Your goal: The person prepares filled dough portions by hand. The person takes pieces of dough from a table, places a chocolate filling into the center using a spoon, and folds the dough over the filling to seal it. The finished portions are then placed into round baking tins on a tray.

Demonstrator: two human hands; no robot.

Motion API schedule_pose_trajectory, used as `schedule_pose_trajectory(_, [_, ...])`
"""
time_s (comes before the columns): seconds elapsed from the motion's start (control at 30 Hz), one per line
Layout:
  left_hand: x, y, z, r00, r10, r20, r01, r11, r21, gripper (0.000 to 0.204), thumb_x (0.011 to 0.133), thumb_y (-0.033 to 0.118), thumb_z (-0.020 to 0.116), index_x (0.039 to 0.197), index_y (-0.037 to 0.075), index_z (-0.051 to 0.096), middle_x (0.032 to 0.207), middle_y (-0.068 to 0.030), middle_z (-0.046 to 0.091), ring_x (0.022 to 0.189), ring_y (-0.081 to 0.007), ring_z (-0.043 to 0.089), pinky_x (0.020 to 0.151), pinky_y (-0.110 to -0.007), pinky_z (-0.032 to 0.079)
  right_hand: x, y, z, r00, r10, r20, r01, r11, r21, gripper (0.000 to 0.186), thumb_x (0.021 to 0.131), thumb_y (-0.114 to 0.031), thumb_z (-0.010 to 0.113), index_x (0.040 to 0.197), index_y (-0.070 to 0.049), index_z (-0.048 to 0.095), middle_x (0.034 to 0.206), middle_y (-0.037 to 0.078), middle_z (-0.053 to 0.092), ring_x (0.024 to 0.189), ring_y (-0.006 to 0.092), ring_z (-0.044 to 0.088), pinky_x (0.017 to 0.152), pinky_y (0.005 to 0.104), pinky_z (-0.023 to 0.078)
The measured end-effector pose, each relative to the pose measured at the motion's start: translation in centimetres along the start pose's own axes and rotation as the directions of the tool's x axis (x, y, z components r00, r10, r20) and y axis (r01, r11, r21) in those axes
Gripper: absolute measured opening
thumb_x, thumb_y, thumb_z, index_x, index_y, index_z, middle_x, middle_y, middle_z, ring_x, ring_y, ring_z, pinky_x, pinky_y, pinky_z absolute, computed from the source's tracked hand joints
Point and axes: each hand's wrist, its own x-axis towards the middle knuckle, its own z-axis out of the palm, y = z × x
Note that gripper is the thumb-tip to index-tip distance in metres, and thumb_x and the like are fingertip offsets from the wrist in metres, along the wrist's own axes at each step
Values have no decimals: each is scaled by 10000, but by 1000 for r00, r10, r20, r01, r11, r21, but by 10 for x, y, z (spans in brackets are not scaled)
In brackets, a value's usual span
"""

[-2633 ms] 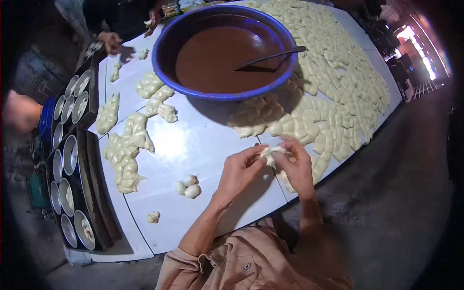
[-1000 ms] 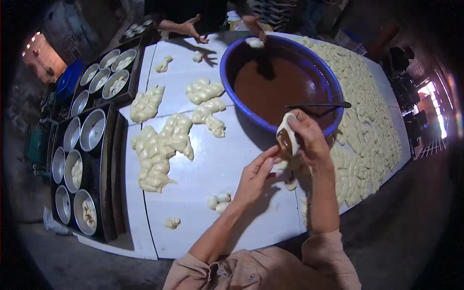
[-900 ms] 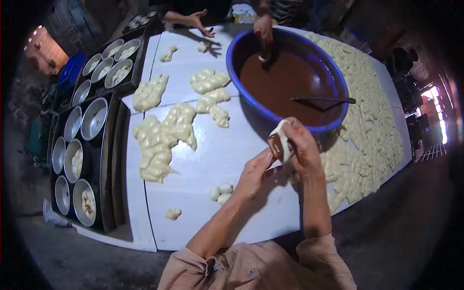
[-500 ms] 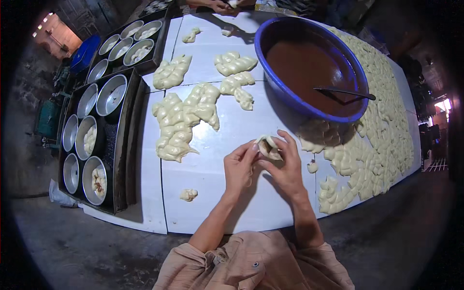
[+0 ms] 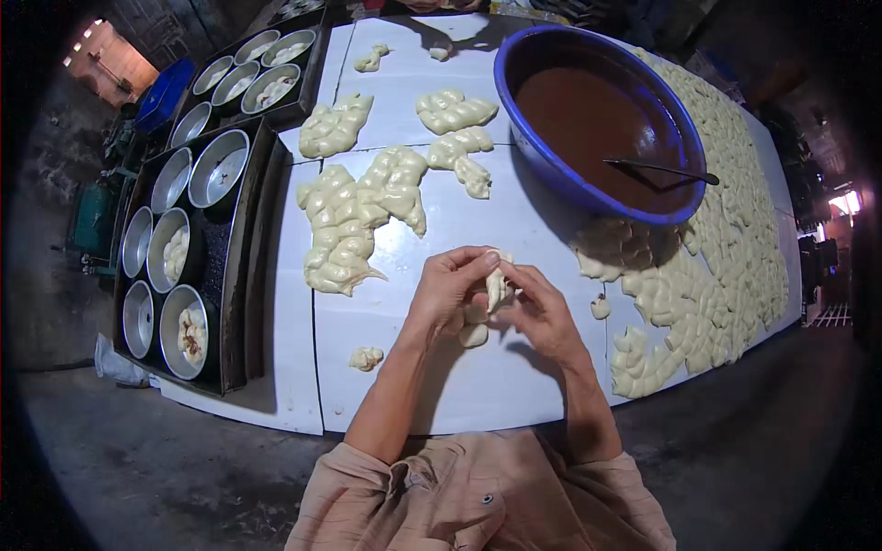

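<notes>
My left hand (image 5: 448,292) and my right hand (image 5: 544,314) meet over the near middle of the white table (image 5: 441,386). Between their fingertips is a pale dough piece (image 5: 497,290), its edges drawn together, and both hands pinch it. Below my left fingers shows another bit of dough (image 5: 473,334); I cannot tell whether it hangs from the hand or lies on the table. A small dough lump (image 5: 366,358) lies left of my left forearm. Right of my right hand sits a small piece with a brown spot (image 5: 600,307).
A blue basin (image 5: 551,165) of brown filling, with a dark-handled utensil (image 5: 661,169), stands at far right. Flattened dough pieces (image 5: 735,239) cover the right side; more dough clusters (image 5: 340,230) lie left. Round metal tins (image 5: 184,332), some holding dough, fill dark trays (image 5: 241,303) at the left edge.
The dough was an open pocket showing brown inside; its edges are now pinched together. My fingers have closed in around it. The other person's hands at the far edge have mostly left view.
</notes>
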Motion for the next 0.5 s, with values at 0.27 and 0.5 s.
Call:
schedule_pose_trajectory(0.27, [-26,-4,10,984,176,4,-175,977,118,270,879,102,733,1123,-4,688,983,-91,709,766,-105,669,631,-222,555,5,10,-9,962,-274,-16,260,927,-270,206,885,-60,689,1091,-63,677,1236,104,562,1027,170,575,823,303,500])
schedule_pose_trajectory(0.5, [-29,-16,3,979,169,112,-184,973,140,220,976,62,581,1158,-37,652,1016,-103,689,848,-123,658,698,-262,591,7,32,15,840,-475,-263,345,841,-417,163,909,-83,693,1034,-29,603,955,94,624,776,182,618,664,316,520])
